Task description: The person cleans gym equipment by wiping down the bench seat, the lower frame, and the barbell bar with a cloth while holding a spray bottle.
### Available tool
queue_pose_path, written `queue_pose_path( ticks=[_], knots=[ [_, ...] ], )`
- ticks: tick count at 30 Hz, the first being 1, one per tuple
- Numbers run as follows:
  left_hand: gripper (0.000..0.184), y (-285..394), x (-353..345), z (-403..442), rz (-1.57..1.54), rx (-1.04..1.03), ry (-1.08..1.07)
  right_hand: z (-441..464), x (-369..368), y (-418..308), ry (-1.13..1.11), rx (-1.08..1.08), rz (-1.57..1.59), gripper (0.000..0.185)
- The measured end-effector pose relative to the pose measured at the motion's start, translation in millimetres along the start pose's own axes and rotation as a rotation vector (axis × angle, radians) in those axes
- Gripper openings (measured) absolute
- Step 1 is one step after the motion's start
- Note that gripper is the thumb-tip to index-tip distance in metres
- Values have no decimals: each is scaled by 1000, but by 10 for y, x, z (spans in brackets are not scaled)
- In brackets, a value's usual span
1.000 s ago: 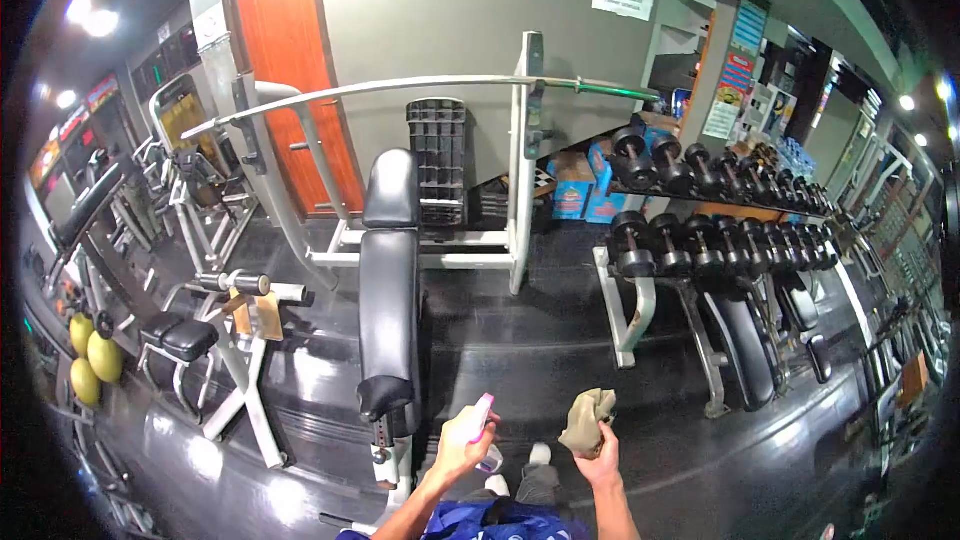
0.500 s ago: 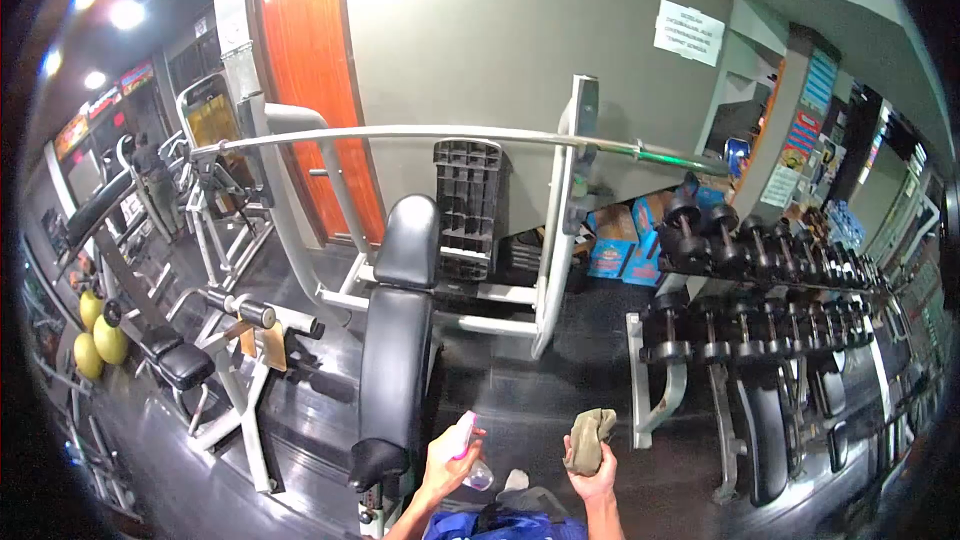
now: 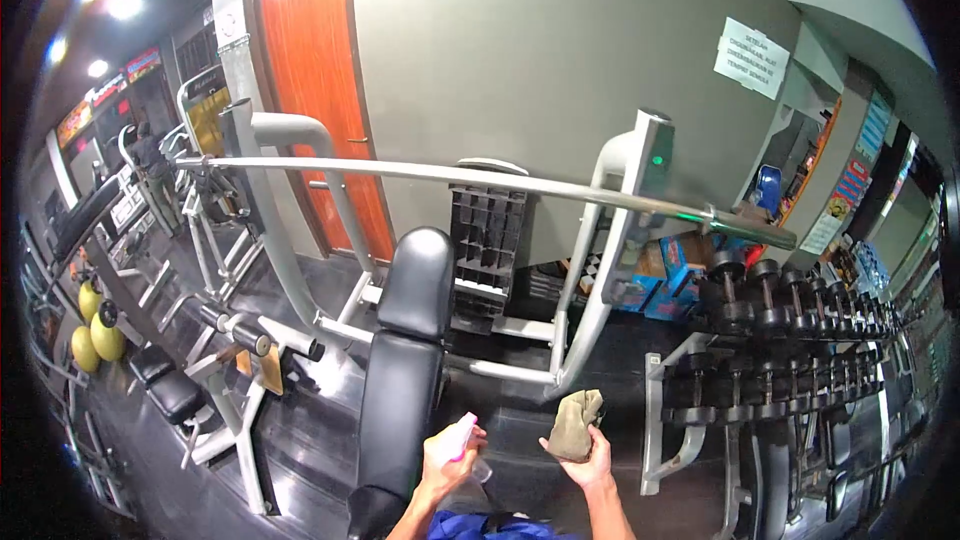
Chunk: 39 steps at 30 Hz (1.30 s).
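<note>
My left hand (image 3: 445,456) is closed around a spray bottle (image 3: 464,434) with a pink and white top; its clear lower part shows below the fingers. In my right hand (image 3: 588,462) lies a folded olive-brown cloth (image 3: 574,425), gripped between thumb and fingers. Just left of my left hand is the black padded bench (image 3: 402,395), its backrest tilted up. Beyond both hands, a long barbell (image 3: 420,172) rests across the white rack uprights (image 3: 612,240). Neither hand touches the bench or the bar.
A dumbbell rack (image 3: 655,420) with two rows of dumbbells stands at the right. On the left are a leg machine (image 3: 240,420) and yellow balls (image 3: 107,337). A black shelf-like panel (image 3: 487,240) leans by the wall near an orange door (image 3: 315,90). A person (image 3: 152,165) stands far left.
The view has shifted closer to the bench and barbell. My right hand has turned the cloth and moved slightly left and up. The spray bottle stays in my left hand.
</note>
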<state>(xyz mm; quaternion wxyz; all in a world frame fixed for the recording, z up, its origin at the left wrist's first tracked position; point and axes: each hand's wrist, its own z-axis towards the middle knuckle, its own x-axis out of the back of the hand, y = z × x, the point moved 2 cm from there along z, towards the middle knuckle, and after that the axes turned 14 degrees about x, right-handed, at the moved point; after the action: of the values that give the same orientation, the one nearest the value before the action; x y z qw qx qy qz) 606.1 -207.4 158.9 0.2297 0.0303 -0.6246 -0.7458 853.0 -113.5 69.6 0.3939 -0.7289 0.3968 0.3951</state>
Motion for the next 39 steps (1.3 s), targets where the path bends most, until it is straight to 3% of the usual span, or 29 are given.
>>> queue_pose_path(
  ticks=[4,7,10,11,12,14,21,28,32,33,34,39],
  knots=[
    [46,-399,222,901,-60,72,-18,574,-227,354,65,21,-2,41],
    [53,-468,428,1449,-236,293,-12,956,-417,630,5,23,-3,41],
    [61,-213,684,2046,-115,19,30,1328,-653,845,-41,73,-60,42],
    [68,-310,720,2227,-150,61,-25,1386,-713,896,-42,99,-85,42],
    [62,-327,762,2389,-8,-51,20,1418,-778,936,-50,113,-76,42],
    [49,-292,825,2687,13,12,-46,1509,-968,1009,-80,140,-58,42],
    [15,0,1072,3359,1,-104,-180,1770,-1142,1152,-19,203,-85,43],
    [16,117,1086,3813,-118,-70,-164,1902,-1527,1179,-35,311,-117,42],
    [18,57,947,4043,10,-199,-145,1901,-1762,1066,-29,383,-135,42],
    [22,152,924,4047,-1,-151,-148,1901,-1857,1022,-43,402,-124,42],
    [20,178,863,4108,35,-355,-67,1877,-1956,983,-68,430,-124,43],
    [19,114,697,4229,88,-323,-89,1834,-2201,834,-145,552,-94,49]
  ],
)
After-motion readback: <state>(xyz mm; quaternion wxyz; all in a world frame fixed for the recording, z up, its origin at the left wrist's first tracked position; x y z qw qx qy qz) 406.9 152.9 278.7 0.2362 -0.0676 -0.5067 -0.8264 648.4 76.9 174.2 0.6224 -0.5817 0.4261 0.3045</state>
